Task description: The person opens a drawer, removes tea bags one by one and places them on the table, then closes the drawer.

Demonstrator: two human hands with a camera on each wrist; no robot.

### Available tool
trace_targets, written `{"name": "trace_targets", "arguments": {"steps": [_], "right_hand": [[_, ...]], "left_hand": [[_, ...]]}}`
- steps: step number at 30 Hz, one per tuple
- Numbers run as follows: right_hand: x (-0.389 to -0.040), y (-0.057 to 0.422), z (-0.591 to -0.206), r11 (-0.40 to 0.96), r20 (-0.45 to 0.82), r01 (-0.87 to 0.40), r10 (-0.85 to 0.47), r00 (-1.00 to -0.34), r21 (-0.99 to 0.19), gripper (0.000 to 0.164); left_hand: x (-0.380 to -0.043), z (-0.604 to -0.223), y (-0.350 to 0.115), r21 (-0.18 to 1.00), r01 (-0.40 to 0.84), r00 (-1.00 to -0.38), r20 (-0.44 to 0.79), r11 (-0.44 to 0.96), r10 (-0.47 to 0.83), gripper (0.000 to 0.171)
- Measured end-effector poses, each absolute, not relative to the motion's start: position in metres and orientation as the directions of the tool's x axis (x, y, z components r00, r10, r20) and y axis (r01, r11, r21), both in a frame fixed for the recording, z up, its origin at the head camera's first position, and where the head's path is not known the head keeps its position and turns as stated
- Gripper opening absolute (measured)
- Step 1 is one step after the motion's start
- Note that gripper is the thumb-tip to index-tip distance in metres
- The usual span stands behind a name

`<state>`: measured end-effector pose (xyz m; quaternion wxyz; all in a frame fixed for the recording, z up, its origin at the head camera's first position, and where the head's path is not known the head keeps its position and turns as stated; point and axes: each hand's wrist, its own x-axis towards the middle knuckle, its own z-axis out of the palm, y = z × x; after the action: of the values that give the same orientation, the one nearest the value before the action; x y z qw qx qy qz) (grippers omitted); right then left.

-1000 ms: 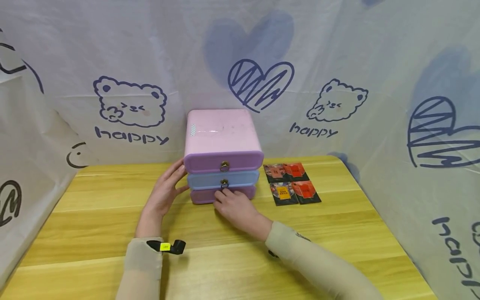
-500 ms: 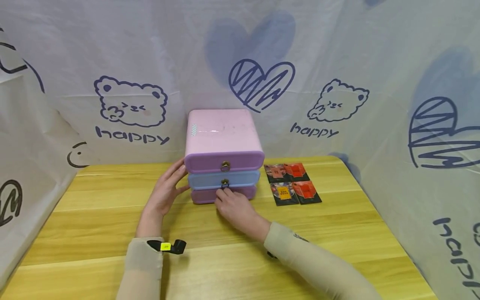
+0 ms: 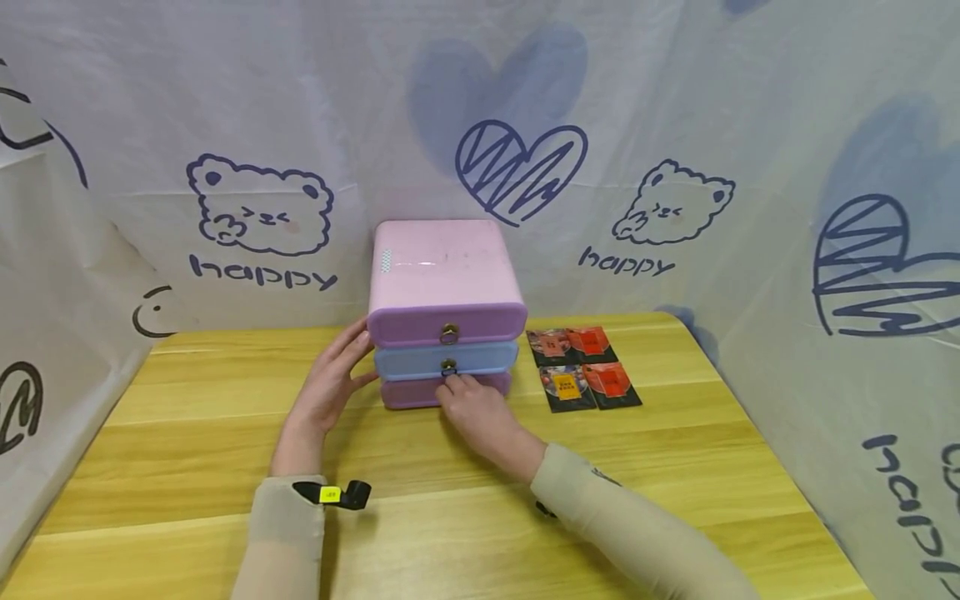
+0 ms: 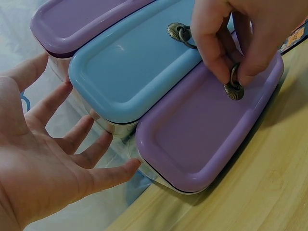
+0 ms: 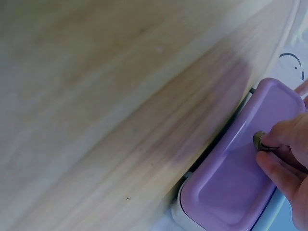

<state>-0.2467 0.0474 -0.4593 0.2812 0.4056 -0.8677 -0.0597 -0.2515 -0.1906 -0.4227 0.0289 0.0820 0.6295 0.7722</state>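
Note:
A small pink cabinet [image 3: 442, 262] with three stacked drawers stands against the back of the table. Its top and bottom drawers have purple fronts and the middle drawer [image 4: 130, 62] is blue. At the bottom drawer [image 4: 187, 130], my right hand [image 3: 480, 417] pinches the brass ring pull [image 4: 234, 89] between thumb and fingers. That drawer's front sits against the cabinet body. My left hand [image 4: 62, 144] is spread along the cabinet's left side, fingertips right at the wall beside the drawer fronts. The middle drawer's ring pull [image 4: 180, 33] hangs free.
Several red and black packets [image 3: 585, 367], one with a yellow label, lie in a block to the right of the cabinet. A white cloth [image 3: 390, 100] with bear and heart drawings hangs behind the wooden table [image 3: 420, 517].
My right hand's fingers have shifted slightly to the right at the bottom drawer's pull. The left hand, cabinet and packets stay where they were.

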Motion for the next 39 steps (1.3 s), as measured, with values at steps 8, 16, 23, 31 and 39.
{"name": "trace_targets", "arguments": {"steps": [8,16,23,31,39], "right_hand": [[-0.249,0.05,-0.46,0.649,0.48,-0.688,-0.74,-0.472,0.324,0.013],[-0.246,0.051,-0.459,0.65,0.463,-0.692,-0.742,-0.486,0.315,0.015],[-0.242,0.054,-0.456,0.642,0.449,-0.706,-0.748,-0.489,0.299,0.015],[-0.235,0.056,-0.454,0.638,0.426,-0.716,-0.753,-0.502,0.284,0.014],[-0.228,0.058,-0.453,0.631,0.419,-0.724,-0.758,-0.5,0.278,0.014]], "left_hand": [[-0.251,-0.423,-0.19,0.976,0.058,-0.985,0.089,-0.208,0.147,0.049],[-0.25,-0.424,-0.189,0.976,0.053,-0.985,0.085,-0.21,0.148,0.049],[-0.25,-0.424,-0.189,0.977,0.052,-0.986,0.084,-0.207,0.147,0.048],[-0.251,-0.424,-0.19,0.976,0.054,-0.985,0.087,-0.212,0.147,0.048],[-0.253,-0.423,-0.19,0.978,0.055,-0.985,0.087,-0.202,0.15,0.049]]}}
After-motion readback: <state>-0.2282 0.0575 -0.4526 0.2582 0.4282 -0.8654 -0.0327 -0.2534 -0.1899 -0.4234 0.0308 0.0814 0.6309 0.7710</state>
